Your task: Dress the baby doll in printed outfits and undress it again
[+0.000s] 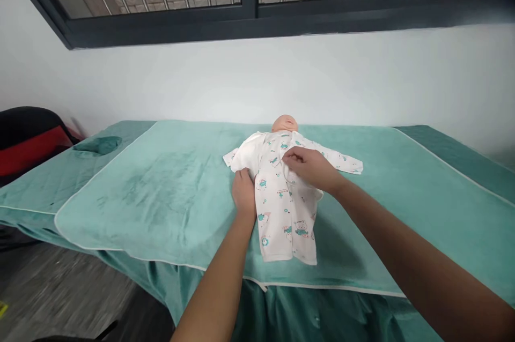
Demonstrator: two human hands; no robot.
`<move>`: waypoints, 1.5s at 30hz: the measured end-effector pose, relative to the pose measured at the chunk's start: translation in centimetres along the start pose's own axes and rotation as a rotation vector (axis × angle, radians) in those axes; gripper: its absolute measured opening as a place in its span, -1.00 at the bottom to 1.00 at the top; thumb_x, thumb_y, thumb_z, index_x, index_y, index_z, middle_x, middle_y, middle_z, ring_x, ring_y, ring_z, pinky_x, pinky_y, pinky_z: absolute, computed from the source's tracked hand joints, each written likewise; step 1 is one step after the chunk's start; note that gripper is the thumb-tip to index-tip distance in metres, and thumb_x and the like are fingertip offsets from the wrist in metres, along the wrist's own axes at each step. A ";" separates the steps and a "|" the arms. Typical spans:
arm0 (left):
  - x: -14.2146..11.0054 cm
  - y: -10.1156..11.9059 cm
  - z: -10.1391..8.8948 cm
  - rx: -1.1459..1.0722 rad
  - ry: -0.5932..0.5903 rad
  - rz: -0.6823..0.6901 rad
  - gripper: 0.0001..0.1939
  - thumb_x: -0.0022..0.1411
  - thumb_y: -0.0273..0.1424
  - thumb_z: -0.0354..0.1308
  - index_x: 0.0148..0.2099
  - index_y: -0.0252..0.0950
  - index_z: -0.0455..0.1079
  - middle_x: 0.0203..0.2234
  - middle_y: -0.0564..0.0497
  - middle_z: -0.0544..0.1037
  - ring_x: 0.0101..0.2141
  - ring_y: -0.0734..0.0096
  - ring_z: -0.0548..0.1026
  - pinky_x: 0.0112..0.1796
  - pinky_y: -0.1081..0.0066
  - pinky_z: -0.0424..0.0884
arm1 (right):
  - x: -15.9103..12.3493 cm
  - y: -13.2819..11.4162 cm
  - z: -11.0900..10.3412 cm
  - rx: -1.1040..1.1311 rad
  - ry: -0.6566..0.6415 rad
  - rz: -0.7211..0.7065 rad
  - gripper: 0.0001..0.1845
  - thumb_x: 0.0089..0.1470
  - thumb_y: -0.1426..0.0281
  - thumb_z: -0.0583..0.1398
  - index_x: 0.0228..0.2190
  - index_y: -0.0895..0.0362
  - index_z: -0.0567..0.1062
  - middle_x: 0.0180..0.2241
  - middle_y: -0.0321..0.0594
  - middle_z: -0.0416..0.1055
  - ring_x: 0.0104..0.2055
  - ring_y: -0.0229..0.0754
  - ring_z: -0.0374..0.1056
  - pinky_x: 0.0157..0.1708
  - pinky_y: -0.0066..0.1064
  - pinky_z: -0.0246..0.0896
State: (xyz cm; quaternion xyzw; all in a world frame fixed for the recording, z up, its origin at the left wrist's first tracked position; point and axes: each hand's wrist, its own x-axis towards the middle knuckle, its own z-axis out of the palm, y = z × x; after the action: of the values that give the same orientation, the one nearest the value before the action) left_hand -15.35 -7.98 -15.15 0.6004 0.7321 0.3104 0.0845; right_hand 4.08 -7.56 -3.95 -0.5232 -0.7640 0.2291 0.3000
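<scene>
A baby doll (285,123) lies on its back on a green bed, its head toward the wall. White baby clothing (277,208) with a teal and pink animal print covers its body, sleeves spread to both sides. My left hand (243,192) is curled at the garment's left edge, below the sleeve, with the fingertips against the cloth. Over the chest, my right hand (308,166) has thumb and forefinger pinched together at the garment's front. Whatever lies between those fingers is too small to make out. The doll's arms and legs are hidden.
The bed's green cover (161,192) has white piping and hangs over the front edge. A face hole (98,145) is at the left end. Beside it stands a red and black object (32,143). Behind are a white wall (181,82) and a dark-framed window (249,23).
</scene>
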 end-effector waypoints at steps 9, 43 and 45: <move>0.2 -0.8 0.6 -0.144 0.044 0.095 -0.77 0.29 -0.44 0.04 -0.02 -0.23 0.36 -0.11 -0.11 0.49 -0.16 0.24 0.47 -0.19 0.31 0.34 | 3.3 1.3 5.2 -0.433 0.003 -0.503 -0.56 0.27 0.28 0.06 0.11 0.16 0.41 0.22 -0.04 0.32 0.30 0.06 0.15 0.29 0.05 -0.07; -1.7 -1.2 -0.1 -0.597 0.127 0.947 -0.66 0.38 -0.57 -0.13 0.07 -0.24 0.34 0.12 -0.20 0.47 0.25 0.25 0.30 0.20 0.03 0.33 | 10.9 -3.3 8.6 -0.707 -0.045 -0.052 -0.60 0.35 0.27 -0.08 0.00 0.18 0.41 -0.19 0.07 0.52 -0.21 0.02 0.46 -0.26 -0.23 0.24; -1.7 -1.2 -0.1 -0.592 0.133 0.960 -0.66 0.37 -0.58 -0.12 0.08 -0.24 0.34 0.13 -0.19 0.47 0.26 0.25 0.29 0.21 0.04 0.33 | 11.9 -3.4 9.0 -0.741 -0.093 -0.029 -0.61 0.32 0.25 -0.02 -0.04 0.18 0.46 -0.18 0.11 0.53 -0.15 0.05 0.46 -0.21 -0.21 0.24</move>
State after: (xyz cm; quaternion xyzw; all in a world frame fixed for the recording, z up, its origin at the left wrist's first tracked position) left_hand -16.00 -9.71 -16.14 0.7957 0.2627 0.5432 0.0523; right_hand -7.66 2.14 -5.52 -0.5743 -0.8154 -0.0436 0.0583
